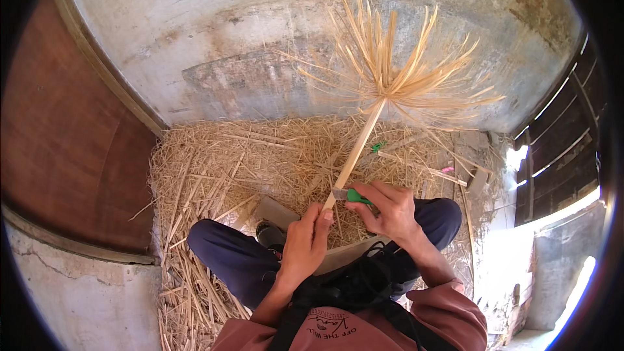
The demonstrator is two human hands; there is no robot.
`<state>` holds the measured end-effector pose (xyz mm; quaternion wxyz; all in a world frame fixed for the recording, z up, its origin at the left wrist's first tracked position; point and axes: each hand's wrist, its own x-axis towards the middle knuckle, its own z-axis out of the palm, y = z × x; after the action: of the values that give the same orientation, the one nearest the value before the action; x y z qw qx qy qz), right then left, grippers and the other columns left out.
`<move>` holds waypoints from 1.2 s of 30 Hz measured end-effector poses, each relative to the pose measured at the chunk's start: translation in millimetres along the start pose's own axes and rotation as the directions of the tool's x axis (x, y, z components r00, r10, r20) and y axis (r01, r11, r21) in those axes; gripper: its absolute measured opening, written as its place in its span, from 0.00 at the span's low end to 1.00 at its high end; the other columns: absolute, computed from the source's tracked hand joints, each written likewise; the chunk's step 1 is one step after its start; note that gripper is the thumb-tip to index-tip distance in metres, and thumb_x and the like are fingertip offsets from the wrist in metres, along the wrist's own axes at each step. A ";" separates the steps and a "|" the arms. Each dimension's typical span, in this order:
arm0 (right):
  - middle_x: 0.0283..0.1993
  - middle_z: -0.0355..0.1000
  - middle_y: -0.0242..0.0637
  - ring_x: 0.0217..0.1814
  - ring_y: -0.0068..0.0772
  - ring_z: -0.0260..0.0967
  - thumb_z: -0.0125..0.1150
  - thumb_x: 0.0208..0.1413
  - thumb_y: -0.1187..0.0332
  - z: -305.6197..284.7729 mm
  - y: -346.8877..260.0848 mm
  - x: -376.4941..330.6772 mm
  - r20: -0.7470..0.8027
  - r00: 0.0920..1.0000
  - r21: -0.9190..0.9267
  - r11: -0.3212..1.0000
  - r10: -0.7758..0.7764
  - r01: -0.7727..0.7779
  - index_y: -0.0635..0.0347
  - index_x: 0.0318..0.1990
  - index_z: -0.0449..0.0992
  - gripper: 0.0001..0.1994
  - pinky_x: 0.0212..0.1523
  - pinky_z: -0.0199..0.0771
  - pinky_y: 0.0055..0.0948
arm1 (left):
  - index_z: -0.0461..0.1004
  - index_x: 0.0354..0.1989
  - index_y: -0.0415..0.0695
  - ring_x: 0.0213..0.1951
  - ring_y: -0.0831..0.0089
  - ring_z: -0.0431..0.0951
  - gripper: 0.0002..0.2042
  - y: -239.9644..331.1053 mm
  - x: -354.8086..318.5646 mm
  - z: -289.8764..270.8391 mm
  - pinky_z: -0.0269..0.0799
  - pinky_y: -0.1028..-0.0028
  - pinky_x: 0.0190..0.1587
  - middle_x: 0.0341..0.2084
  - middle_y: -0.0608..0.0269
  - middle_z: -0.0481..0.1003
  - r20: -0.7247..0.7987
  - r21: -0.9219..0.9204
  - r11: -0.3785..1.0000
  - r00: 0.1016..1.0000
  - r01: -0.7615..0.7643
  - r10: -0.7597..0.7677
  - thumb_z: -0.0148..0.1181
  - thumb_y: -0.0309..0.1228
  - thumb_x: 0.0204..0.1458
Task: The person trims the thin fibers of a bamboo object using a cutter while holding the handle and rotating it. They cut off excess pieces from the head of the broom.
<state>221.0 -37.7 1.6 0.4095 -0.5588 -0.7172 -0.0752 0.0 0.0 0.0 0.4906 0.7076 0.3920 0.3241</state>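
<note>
This looks like a rough, shed-like workshop corner: straw-coloured shavings [260, 149] lie thick across the middle of the frame, with loose strips [195, 299] heaped at lower left. A stained, bare wall [227, 39] fills the top, a brown panel [78, 123] stands at the left, and gappy dark boards [565, 136] let daylight through at the right edge.

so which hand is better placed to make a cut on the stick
Probably the right hand: it holds the green-handled knife, blade at the stick, while the left hand grips the stick's lower end.
</note>
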 end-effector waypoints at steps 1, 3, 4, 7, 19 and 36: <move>0.31 0.77 0.30 0.24 0.34 0.77 0.81 0.56 0.59 0.3 0.2 0.0 -0.001 1.000 -0.008 1.000 0.008 -0.008 0.52 0.49 0.87 0.16 0.23 0.75 0.33 | 0.74 0.40 0.39 0.22 0.80 0.65 0.14 0.7 0.2 0.3 0.61 0.71 0.27 0.18 0.66 0.68 -0.001 0.003 1.000 1.000 0.004 -0.004 0.52 0.35 0.78; 0.31 0.76 0.30 0.24 0.34 0.76 0.81 0.55 0.59 -1.9 0.4 -0.2 0.008 1.000 -0.026 1.000 0.015 -0.015 0.52 0.49 0.87 0.17 0.22 0.74 0.33 | 0.74 0.40 0.39 0.22 0.81 0.65 0.14 0.3 -0.8 2.8 0.60 0.71 0.26 0.18 0.66 0.68 -0.004 0.002 1.000 1.000 0.012 -0.012 0.51 0.35 0.78; 0.30 0.76 0.30 0.23 0.34 0.76 0.81 0.55 0.59 -4.5 0.2 -0.1 0.017 1.000 -0.035 0.999 0.013 -0.013 0.52 0.49 0.87 0.17 0.22 0.74 0.33 | 0.73 0.39 0.39 0.22 0.81 0.65 0.15 -0.8 -2.0 5.0 0.60 0.71 0.26 0.18 0.67 0.67 -0.007 -0.001 1.000 1.000 0.016 -0.016 0.51 0.35 0.78; 0.30 0.75 0.30 0.23 0.35 0.76 0.81 0.54 0.59 -6.4 0.3 0.6 0.018 1.000 -0.047 0.999 0.004 -0.003 0.53 0.49 0.87 0.17 0.23 0.74 0.34 | 0.72 0.41 0.38 0.19 0.69 0.66 0.14 -3.8 -4.2 7.3 0.60 0.64 0.26 0.17 0.57 0.66 -0.013 0.003 1.000 1.000 0.001 -0.001 0.51 0.36 0.78; 0.29 0.76 0.32 0.24 0.36 0.76 0.82 0.53 0.59 -4.4 4.1 2.9 -0.004 0.999 -0.063 0.997 0.048 -0.048 0.52 0.50 0.88 0.18 0.24 0.74 0.34 | 0.71 0.39 0.38 0.20 0.72 0.63 0.14 0.5 -5.3 3.7 0.59 0.66 0.26 0.17 0.60 0.64 -0.008 0.017 0.999 1.000 0.031 -0.030 0.51 0.35 0.78; 0.45 0.87 0.47 0.42 0.50 0.87 0.76 0.61 0.69 -10.9 68.2 9.0 -0.118 0.941 0.072 0.948 0.318 -0.311 0.60 0.49 0.89 0.11 0.44 0.86 0.38 | 0.69 0.37 0.38 0.24 0.80 0.62 0.16 -26.4 -35.5 3.5 0.59 0.69 0.28 0.19 0.65 0.65 0.095 0.000 0.988 0.983 0.156 -0.155 0.52 0.36 0.78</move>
<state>285.0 -12.3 -9.1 0.4757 -0.6495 -0.5927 -0.0258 -20.4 -26.9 -28.8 0.5350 0.6876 0.4211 0.2524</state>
